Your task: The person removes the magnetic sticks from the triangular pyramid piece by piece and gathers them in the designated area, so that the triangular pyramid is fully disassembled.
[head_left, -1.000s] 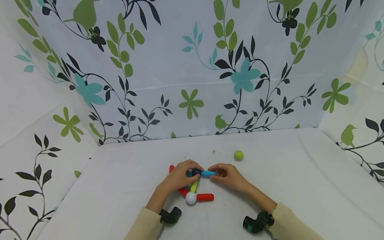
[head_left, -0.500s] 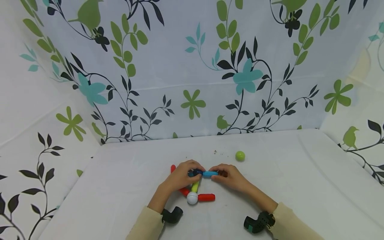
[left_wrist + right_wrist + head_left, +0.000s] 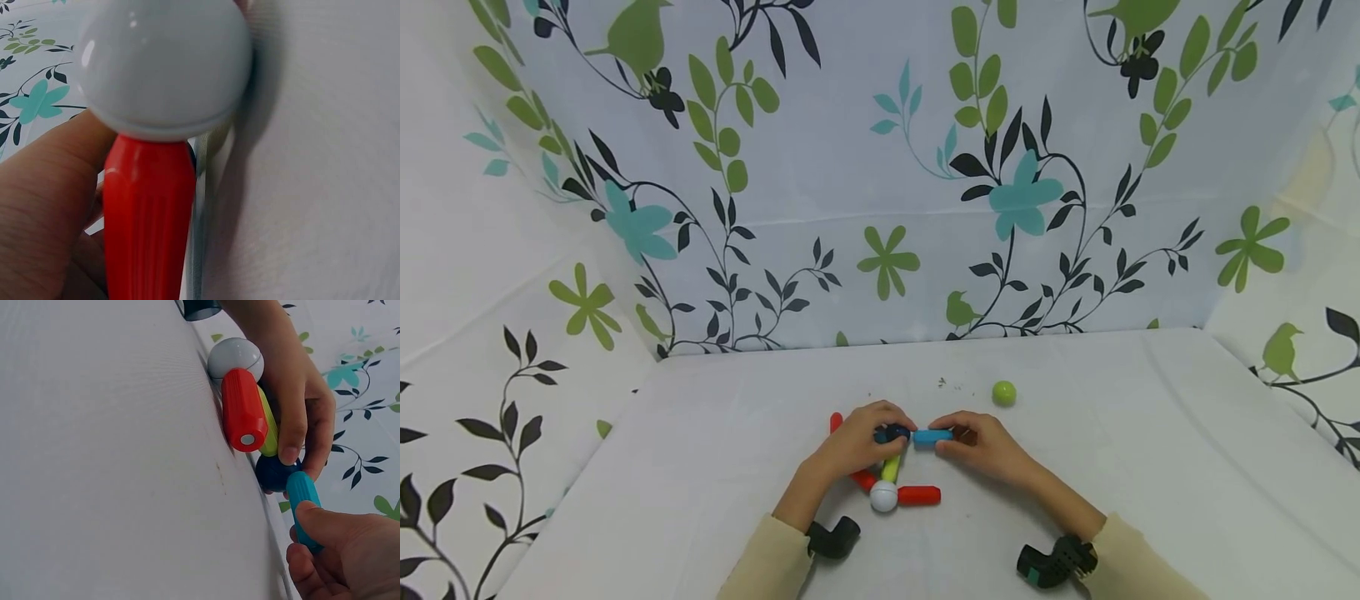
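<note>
My left hand point(image 3: 859, 439) pinches a dark blue ball point(image 3: 272, 473) between thumb and fingers. Between thumb and fingers of my right hand point(image 3: 981, 443) is a light blue magnetic rod point(image 3: 928, 437), its free end pointing at that ball. A thin gap seems to separate rod and ball in the head view. From the dark blue ball a yellow-green rod point(image 3: 891, 468) runs to a white ball point(image 3: 883, 497). A red rod point(image 3: 919, 496) with a silver disc on its end sticks out from the white ball. Another red rod point(image 3: 862, 479) lies partly under my left hand.
A bright green ball point(image 3: 1003, 393) lies beyond my right hand on the white cloth-covered table point(image 3: 1112, 417). A red tip point(image 3: 836, 422) shows behind the left hand. Patterned cloth point(image 3: 820, 167) hangs at the back and sides.
The light blue rod has drawn slightly rightward with my right hand, and a thin gap now shows beside the dark blue ball. The whole view has shifted a little; the left hand keeps its hold.
</note>
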The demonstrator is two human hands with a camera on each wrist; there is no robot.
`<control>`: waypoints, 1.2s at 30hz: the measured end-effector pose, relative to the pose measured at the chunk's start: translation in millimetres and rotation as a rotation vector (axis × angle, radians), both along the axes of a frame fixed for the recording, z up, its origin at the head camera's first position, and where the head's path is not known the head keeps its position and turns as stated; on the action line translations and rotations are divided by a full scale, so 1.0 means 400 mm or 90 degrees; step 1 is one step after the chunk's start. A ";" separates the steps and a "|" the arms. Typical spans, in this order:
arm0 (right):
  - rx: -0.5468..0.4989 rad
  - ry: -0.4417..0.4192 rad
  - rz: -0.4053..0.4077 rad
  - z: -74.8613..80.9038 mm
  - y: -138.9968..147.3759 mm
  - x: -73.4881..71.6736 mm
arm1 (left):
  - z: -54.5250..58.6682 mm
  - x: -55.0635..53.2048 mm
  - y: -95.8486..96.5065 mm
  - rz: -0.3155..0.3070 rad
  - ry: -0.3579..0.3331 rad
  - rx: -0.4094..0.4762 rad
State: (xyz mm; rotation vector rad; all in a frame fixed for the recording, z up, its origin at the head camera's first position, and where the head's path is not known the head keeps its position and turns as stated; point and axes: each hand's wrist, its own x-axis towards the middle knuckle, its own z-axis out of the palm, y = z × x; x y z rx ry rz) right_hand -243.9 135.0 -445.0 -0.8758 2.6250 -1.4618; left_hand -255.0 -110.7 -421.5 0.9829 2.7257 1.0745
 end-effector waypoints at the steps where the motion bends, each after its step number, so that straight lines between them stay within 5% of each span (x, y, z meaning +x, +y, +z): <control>1: -0.004 0.001 -0.004 0.002 0.003 0.000 | 0.001 0.000 0.001 0.000 0.002 -0.001; 11: -0.031 -0.014 -0.053 0.021 0.035 0.003 | 0.008 0.002 0.001 0.012 -0.010 -0.023; 36: -0.137 0.048 -0.222 0.061 0.110 -0.007 | 0.003 0.004 0.002 0.011 -0.015 -0.016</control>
